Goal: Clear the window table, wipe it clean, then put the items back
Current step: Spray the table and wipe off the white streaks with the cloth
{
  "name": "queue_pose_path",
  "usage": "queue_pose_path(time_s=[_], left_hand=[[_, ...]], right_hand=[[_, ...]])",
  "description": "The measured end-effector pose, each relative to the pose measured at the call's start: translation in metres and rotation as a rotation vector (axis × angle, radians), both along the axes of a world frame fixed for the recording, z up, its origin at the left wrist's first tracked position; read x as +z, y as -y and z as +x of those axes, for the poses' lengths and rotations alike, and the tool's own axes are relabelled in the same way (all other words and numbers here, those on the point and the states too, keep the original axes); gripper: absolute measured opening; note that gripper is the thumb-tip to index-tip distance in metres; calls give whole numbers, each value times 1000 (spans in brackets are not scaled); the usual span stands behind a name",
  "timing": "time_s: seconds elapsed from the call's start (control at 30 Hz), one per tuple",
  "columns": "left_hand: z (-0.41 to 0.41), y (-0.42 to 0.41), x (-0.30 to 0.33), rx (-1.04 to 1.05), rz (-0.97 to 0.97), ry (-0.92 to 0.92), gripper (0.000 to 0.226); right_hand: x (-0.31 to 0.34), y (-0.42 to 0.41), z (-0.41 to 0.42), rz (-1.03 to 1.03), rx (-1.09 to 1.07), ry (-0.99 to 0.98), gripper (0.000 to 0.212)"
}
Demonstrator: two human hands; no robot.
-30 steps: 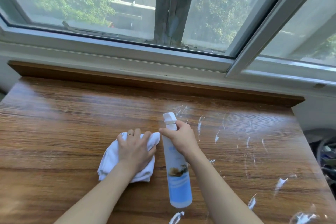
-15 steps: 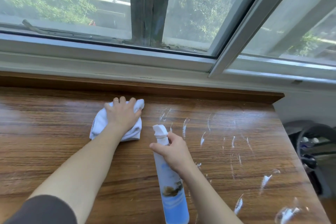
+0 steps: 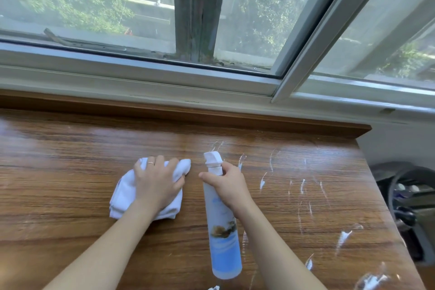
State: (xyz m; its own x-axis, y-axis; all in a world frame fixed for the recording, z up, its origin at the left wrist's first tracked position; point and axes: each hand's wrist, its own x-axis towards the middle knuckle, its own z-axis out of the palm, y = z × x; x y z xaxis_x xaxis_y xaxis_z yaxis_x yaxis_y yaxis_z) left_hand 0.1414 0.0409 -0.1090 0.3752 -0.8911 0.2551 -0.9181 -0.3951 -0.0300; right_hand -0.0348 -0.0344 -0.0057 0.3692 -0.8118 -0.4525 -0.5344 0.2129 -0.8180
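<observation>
Since half a second ago the left hand (image 3: 156,185) has drawn the white cloth (image 3: 122,198) back from the far edge toward the middle of the window table (image 3: 58,195), and it now lies just left of the spray bottle (image 3: 223,226). Left palm is flat on the bunched cloth, fingers spread over it and curling at the tips, pressing it to the wood; a ring shows on one finger. Right hand (image 3: 229,186) grips the bottle by its neck below the white nozzle (image 3: 213,159), held tilted above the surface, nozzle pointing away toward the window (image 3: 141,59). White streaks of cleaner (image 3: 302,186) cover the right half of the tabletop, unwiped; the left half looks glossy and streak-free. Judgement: wiping stage, roughly midway. To do it well, carry the cloth rightward in overlapping passes along the grain, reaching the far rim and the right edge where the heaviest blobs (image 3: 343,236) sit, and refold once the cloth loads up. Bottle is translucent with a blue lower label; liquid level cannot be read. No items to put back are in view.
</observation>
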Motion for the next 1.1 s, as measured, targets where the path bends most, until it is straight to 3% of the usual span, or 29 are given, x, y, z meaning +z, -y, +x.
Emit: queue_pose_path(time_s=[0.4, 0.67, 0.9, 1.1], left_hand=[[7, 8, -9, -67, -34, 29, 28], [28, 63, -4, -85, -4, 20, 30], [38, 119, 17, 49, 291, -114, 40], [29, 98, 14, 22, 200, -114, 37]], right_hand=[[0, 15, 16, 9, -24, 84, 35], [-6, 11, 10, 29, -64, 97, 30], [-1, 1, 0, 3, -43, 68, 38], [3, 4, -4, -27, -53, 55, 28]])
